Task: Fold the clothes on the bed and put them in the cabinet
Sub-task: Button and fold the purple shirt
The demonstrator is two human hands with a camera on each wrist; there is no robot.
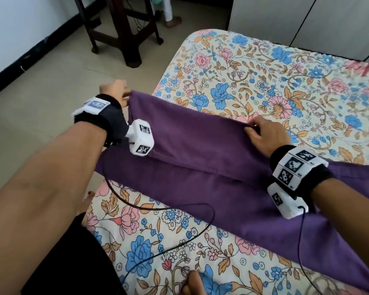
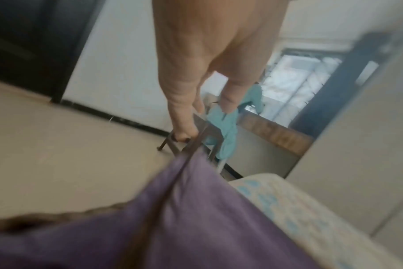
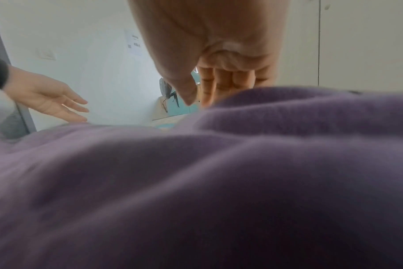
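left hand [image 2: 209,60] fingers extended over purple cloth [image 2: 184,218], blurry; floral bed [image 2: 295,205] edge right, teal garment [image 2: 225,131] behind
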